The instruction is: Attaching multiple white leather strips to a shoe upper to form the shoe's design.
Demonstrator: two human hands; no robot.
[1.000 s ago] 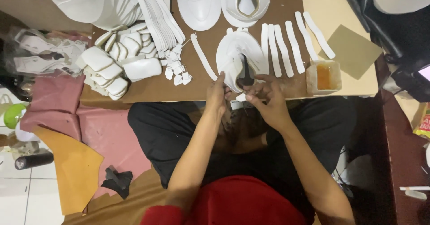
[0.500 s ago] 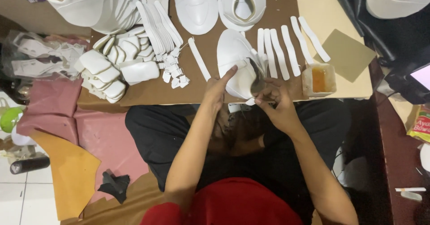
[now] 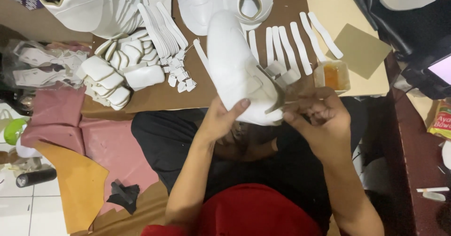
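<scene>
- Your left hand (image 3: 221, 118) was closed on the lower end of a large white curved leather shoe-upper piece (image 3: 235, 62), thumb pressed flat on its face, fingers hidden behind it.
- Your right hand (image 3: 319, 118) was pinched shut on that piece's right edge, fingertips (image 3: 289, 117) bunched where a grey-white tab sticks out; whether a small tool sat in that pinch could not be told.
- You held the white upper raised above your lap, tilted so its rounded end pointed up and to the left, over the near edge of the brown cardboard work board (image 3: 155, 97).
- A small square clear tub of orange glue (image 3: 331, 75) stood on the board just beside your right hand, close to the tabs of the held piece.
- A row of long white leather strips (image 3: 300, 48) lay side by side on the board behind the held piece, partly hidden by it.
- A heap of small white cut pieces (image 3: 112, 76) lay on the left part of the board, well apart from both hands, with fanned white strips behind it.
- Two more white shoe uppers (image 3: 249, 1) lay flat at the far edge of the board.
- An olive-tan square card (image 3: 361, 50) lay on the pale sheet to the right of the strips.
- Pink cloth (image 3: 61, 118) covered the floor to your left, with a mustard-yellow sheet (image 3: 80, 189) near it.
</scene>
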